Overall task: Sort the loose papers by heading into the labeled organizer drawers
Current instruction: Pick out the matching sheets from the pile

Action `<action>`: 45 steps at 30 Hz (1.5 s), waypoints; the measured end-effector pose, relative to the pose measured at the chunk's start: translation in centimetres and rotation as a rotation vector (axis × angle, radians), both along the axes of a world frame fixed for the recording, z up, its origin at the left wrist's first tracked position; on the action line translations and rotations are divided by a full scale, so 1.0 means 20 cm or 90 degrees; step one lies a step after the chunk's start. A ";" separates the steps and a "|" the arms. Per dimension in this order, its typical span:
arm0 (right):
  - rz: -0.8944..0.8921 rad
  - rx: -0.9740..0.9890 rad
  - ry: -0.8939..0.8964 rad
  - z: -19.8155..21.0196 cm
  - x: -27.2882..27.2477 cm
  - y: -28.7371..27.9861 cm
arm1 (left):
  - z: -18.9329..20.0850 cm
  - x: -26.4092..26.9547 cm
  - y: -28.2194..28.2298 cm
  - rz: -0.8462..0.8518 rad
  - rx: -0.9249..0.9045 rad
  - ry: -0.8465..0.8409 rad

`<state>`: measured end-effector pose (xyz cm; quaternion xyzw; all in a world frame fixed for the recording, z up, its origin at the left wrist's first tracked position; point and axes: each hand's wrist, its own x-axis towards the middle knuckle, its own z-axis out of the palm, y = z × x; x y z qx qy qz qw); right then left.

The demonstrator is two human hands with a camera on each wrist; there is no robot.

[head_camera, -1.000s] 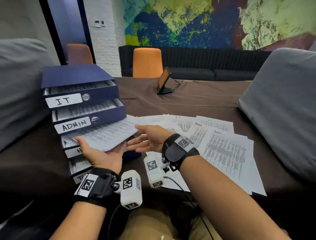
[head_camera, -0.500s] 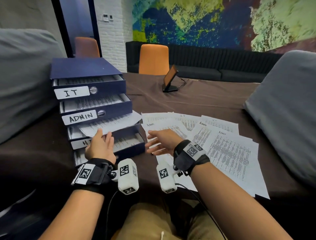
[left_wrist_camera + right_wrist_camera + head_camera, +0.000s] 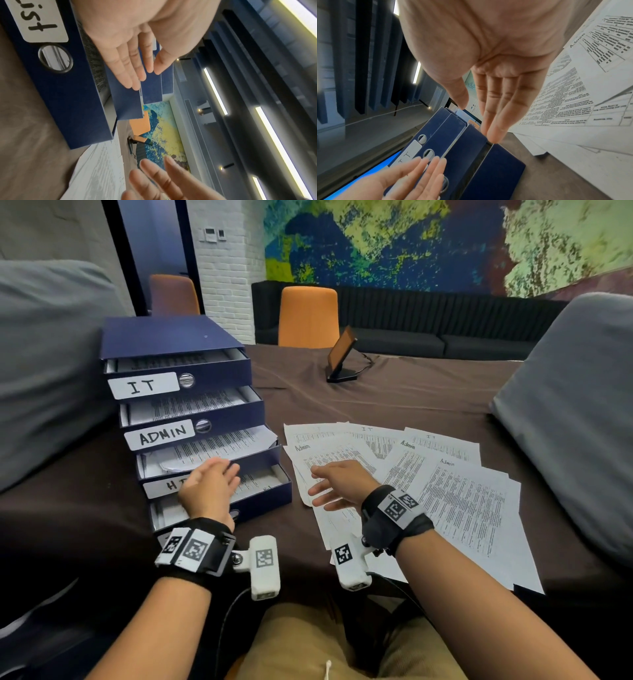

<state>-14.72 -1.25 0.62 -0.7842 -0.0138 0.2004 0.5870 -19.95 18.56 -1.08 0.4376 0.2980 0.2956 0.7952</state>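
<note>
Left grip (image 3: 209,487) wide, fingers straight, holding nothing, before the drawers (image 3: 219,474). Right grip (image 3: 342,481) wide, empty, over papers (image 3: 462,494) on the worktop (image 3: 394,398).

the organizer (image 3: 178,419) stands on the table (image 3: 394,398) at the left, its four drawers stacked and each pulled out, with sheets inside. the loose papers (image 3: 445,494) lie fanned to its right. behind them stands a tablet (image 3: 340,356), a chair (image 3: 308,316) beyond.
</note>
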 end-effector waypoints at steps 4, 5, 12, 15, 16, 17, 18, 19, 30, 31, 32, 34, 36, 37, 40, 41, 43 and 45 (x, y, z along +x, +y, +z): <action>0.013 -0.024 -0.022 -0.01 -0.02 0.02 | -0.02 0.01 -0.08 -0.104 0.071 0.027; 0.018 -0.032 -0.025 -0.01 -0.02 0.02 | -0.03 0.01 -0.09 -0.116 0.083 0.034; 0.028 -0.065 -0.082 -0.01 -0.03 0.07 | -0.02 0.01 -0.09 -0.128 0.142 0.037; 0.060 -0.146 -0.229 0.02 0.03 0.17 | -0.03 0.01 -0.09 -0.155 0.112 0.042; 0.088 -0.187 -0.268 0.03 0.06 0.21 | -0.04 0.01 -0.09 -0.158 0.107 0.045; 0.117 -0.235 -0.301 0.06 0.08 0.26 | -0.05 0.01 -0.09 -0.156 0.104 0.048; 0.141 -0.279 -0.330 0.08 0.10 0.30 | -0.05 0.01 -0.09 -0.147 0.101 0.051; 0.156 -0.317 -0.353 0.09 0.13 0.35 | -0.06 0.01 -0.08 -0.135 0.097 0.053; 0.218 -0.554 -0.445 0.05 0.24 0.53 | -0.12 0.04 -0.01 -0.047 0.085 0.070; 0.213 -0.567 -0.469 0.05 0.24 0.51 | -0.11 0.05 -0.01 -0.036 0.103 0.064; 0.212 -0.578 -0.489 0.04 0.24 0.50 | -0.10 0.05 -0.01 -0.023 0.129 0.056; 0.226 -0.587 -0.510 0.03 0.22 0.50 | -0.08 0.06 0.00 0.008 0.200 0.030; 0.240 -0.583 -0.516 0.02 0.22 0.50 | -0.07 0.06 0.02 0.020 0.254 0.019; 0.247 -0.587 -0.527 0.03 0.21 0.50 | -0.07 0.06 0.02 0.014 0.263 0.022; 0.289 -0.642 -0.583 0.03 0.20 0.49 | -0.08 0.06 0.02 -0.010 0.251 0.036; 0.305 -0.659 -0.588 0.03 0.19 0.49 | -0.10 0.06 0.02 -0.012 0.251 0.040; 0.321 -0.675 -0.579 0.03 0.18 0.50 | -0.11 0.06 0.02 -0.010 0.254 0.043; 0.322 -0.691 -0.575 0.05 0.17 0.50 | -0.11 0.05 0.02 -0.002 0.258 0.045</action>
